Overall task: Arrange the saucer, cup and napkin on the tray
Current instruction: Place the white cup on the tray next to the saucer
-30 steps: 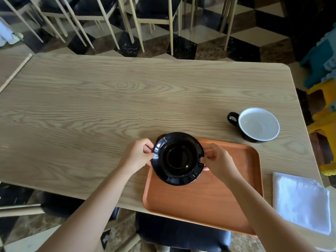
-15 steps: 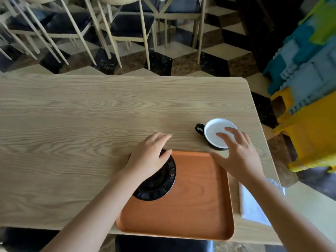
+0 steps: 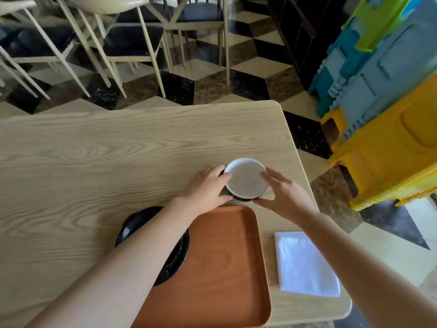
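Note:
A black cup (image 3: 246, 179) with a white inside stands on the table just beyond the orange tray (image 3: 220, 268). My left hand (image 3: 205, 188) wraps its left side and my right hand (image 3: 281, 195) its right side, fingers touching the rim. The black saucer (image 3: 175, 254) lies at the tray's left end, partly over the tray's edge and mostly hidden under my left forearm. A folded white napkin (image 3: 305, 263) lies on the table to the right of the tray.
The wooden table (image 3: 94, 162) ends close on the right and near side. Pale chairs with dark seats (image 3: 132, 41) stand beyond it. Stacked blue, green and yellow plastic stools (image 3: 390, 114) stand on the floor at the right.
Both hands left the saucer on the tray's left end and moved forward and right to the cup, closing around its sides. The view has swung to the right.

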Available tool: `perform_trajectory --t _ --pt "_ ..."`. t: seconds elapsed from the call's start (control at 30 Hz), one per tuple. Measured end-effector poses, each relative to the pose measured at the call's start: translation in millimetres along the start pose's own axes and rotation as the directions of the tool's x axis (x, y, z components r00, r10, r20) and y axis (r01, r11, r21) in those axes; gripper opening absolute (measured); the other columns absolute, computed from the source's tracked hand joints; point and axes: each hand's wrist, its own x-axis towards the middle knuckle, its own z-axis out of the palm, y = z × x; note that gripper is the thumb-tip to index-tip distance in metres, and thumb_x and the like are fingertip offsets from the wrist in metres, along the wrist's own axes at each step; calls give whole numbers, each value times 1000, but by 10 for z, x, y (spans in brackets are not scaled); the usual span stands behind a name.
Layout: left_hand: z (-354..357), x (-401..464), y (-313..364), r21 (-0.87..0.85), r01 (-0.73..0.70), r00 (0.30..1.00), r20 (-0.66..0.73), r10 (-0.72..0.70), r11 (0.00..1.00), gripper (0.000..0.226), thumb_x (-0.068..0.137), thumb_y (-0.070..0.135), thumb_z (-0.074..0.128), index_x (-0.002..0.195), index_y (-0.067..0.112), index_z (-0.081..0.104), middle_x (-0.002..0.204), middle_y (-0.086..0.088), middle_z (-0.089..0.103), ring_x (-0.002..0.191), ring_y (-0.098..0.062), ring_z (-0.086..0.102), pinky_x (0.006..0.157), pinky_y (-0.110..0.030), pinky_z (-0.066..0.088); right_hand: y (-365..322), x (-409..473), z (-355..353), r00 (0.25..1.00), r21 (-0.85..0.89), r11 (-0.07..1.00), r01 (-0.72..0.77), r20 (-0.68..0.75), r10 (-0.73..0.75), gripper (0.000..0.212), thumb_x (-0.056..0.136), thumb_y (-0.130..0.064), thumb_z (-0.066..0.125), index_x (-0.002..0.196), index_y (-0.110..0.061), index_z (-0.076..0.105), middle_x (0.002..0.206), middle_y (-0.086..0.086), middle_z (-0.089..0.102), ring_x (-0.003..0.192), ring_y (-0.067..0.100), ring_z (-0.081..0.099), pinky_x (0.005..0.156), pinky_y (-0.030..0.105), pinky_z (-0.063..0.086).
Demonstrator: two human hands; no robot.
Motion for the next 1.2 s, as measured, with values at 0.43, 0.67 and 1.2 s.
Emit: perform_trajectory --t 0.43,0.67,1.2 --pt "-96 -512 9 -180 -17 962 -272 -33 984 57 55 30 87 104 8 68 102 -13 64 97 -32 59 81 -38 50 -114 -215 -37 958 160 963 219 -222 -181 71 54 -27 88 117 -8 61 129 10 59 101 31 66 70 48 59" --pt "43 -1022 75 -162 38 970 -230 -75 986 56 57 37 84 105 12 68 103 -12 65 97 -28 62 82 -35 52 -231 -491 85 939 177 929 324 -178 -293 73 47 -25 90 113 -7 63 122 12 64 97 29 67 65 45 60" --pt "300 -1096 148 -214 81 946 -291 -143 973 54 58 37 83 106 14 68 101 -6 65 98 -16 50 78 -29 51 -175 -523 254 958 149 949 277 -119 -261 73 53 -28 87 120 -16 59 133 0 56 108 24 63 66 44 59"
